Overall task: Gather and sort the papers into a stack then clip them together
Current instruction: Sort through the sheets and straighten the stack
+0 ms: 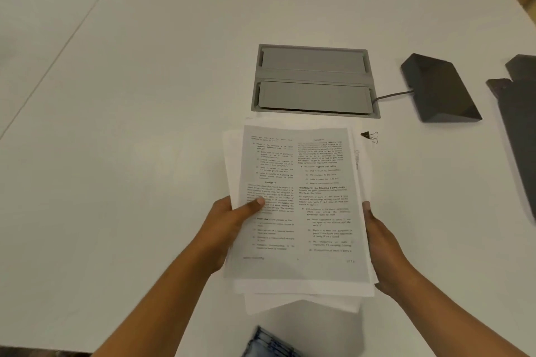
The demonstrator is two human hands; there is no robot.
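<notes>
Nearest to me, a bit of blue denim point(268, 343) shows at the edge of the white tabletop point(145, 124). Just above it I hold the stack of papers point(298, 206) between both hands, lifted a little off the surface, its sheets uneven, with edges sticking out at the bottom and on both sides. My left hand point(229, 229) grips the left edge, thumb pressed on the printed top page and my other fingers hidden underneath. My right hand point(383, 246) clasps the right edge, only the thumb tip showing over the sheets, the rest curled behind them.

Just beyond the stack's upper right corner, a small black binder clip point(369, 135) lies on the tabletop, apart from the papers. Farther back sits a grey cable hatch point(314, 81) set into the surface, a cord running from it to a dark wedge-shaped device point(438, 88) on the right. Dark flat pieces point(519, 124) lie at the right edge.
</notes>
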